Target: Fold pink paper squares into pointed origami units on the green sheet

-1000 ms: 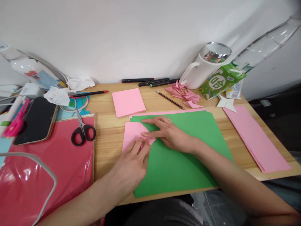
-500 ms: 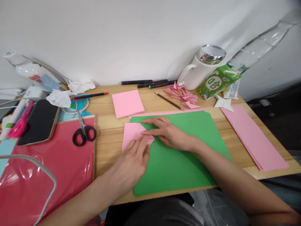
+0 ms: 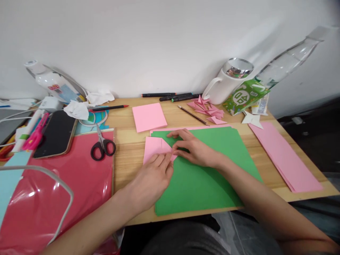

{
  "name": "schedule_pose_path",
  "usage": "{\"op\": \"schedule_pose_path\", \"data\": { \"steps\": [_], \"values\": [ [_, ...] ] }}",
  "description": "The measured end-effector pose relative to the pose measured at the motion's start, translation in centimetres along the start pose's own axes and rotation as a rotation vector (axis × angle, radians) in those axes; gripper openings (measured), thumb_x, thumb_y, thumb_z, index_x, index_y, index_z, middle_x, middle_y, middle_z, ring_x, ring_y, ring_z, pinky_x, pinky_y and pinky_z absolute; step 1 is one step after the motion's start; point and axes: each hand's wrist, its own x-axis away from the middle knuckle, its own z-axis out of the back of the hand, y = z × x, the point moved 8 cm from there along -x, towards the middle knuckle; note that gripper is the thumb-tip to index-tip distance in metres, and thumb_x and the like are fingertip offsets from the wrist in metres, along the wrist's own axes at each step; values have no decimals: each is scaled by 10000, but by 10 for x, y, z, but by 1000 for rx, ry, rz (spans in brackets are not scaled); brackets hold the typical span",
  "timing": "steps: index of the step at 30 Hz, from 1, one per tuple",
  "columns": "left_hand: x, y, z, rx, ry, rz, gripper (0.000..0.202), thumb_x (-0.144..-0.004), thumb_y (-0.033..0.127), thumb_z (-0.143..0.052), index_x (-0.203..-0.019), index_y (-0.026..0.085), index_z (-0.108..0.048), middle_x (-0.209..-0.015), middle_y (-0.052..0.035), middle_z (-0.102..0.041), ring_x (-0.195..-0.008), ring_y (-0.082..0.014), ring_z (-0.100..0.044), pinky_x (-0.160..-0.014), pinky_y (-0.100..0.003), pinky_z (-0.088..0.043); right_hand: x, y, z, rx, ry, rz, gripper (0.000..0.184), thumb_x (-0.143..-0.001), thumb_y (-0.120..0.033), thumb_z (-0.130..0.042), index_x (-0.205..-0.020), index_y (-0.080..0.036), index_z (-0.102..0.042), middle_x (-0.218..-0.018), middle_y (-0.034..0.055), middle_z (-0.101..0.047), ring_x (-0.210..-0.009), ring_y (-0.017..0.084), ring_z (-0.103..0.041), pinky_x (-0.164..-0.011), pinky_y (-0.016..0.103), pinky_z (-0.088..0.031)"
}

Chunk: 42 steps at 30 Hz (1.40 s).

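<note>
A partly folded piece of pink paper (image 3: 154, 146) lies over the left edge of a green sheet stack (image 3: 204, 184), its pointed end to the right. My left hand (image 3: 152, 177) holds it down, fingers together near the point; that hand hides the paper's near part. At the point's right side, my right hand (image 3: 195, 147) rests with its fingers bent and apart. Its fingertips touch or nearly touch the paper's edge. Behind them lies a square pink paper stack (image 3: 149, 117).
Black-handled scissors (image 3: 103, 145) lie on a red plastic-covered pack (image 3: 79, 173), near a phone (image 3: 56, 134). Markers (image 3: 158, 95), a pencil (image 3: 193, 115), folded pink pieces (image 3: 207, 108) and a white mug (image 3: 228, 81) line the back. Pink strips (image 3: 285, 156) lie right.
My right fingers have drawn back from the paper's top toward its pointed end and curled more. My left fingers have shifted slightly toward the point. The view has moved a little left.
</note>
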Motion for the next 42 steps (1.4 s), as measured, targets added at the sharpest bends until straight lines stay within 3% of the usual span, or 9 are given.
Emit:
{"op": "schedule_pose_path", "data": {
  "steps": [8,16,22,27,29,32,42],
  "values": [
    [0,1,0,-33,10,-6,415,-793,115,-504,-1186,-16,-537,-1268,-245,-540,-1180,-306,-506,-984,-406,-382,-5,6,0,6,-2,0,126,-878,-185,-555,-785,-164,-637,-1213,115,-482,-1118,234,-459,-974,435,-413],
    [0,0,1,-53,24,-3,375,-818,116,-464,-1163,3,-557,-1224,-233,-569,-1145,-294,-527,-961,-408,-397,-34,14,-2,103,51,18,89,-845,-186,-597,-782,-161,-655,-1160,114,-517,-1070,236,-483,-945,427,-418],
    [1,-1,0,-28,23,4,350,-847,120,-445,-1159,7,-553,-1193,-217,-577,-1132,-298,-520,-944,-407,-402,-49,15,0,182,117,-45,82,-819,-150,-599,-762,-145,-657,-1104,123,-515,-1004,234,-491,-878,397,-444],
    [2,-4,0,-6,46,17,349,-868,128,-426,-1185,29,-534,-1221,-198,-565,-1157,-274,-501,-969,-401,-382,-36,-1,10,258,136,-89,135,-867,-235,-558,-863,-166,-674,-1001,121,-522,-960,254,-475,-829,446,-444],
    [2,-4,0,-6,36,19,354,-876,142,-423,-1199,42,-526,-1229,-186,-564,-1166,-268,-497,-973,-398,-381,-28,-11,12,361,122,-81,128,-860,-228,-563,-834,-184,-681,-1176,143,-501,-1113,323,-412,-899,557,-372],
    [2,-5,-1,-11,31,21,359,-880,149,-419,-1205,36,-521,-1226,-193,-563,-1166,-272,-498,-968,-399,-386,-20,-16,12,421,121,-74,128,-856,-222,-559,-798,-190,-669,-1403,122,-354,-1296,378,-246,-984,655,-243],
    [0,-3,1,-16,13,20,348,-876,124,-428,-1188,18,-539,-1246,-218,-555,-1165,-285,-504,-971,-415,-389,4,-2,-6,393,10,-88,170,-912,-247,-484,-882,-180,-638,-1404,146,-379,-1349,342,-254,-1009,649,-287]
  ]
}}
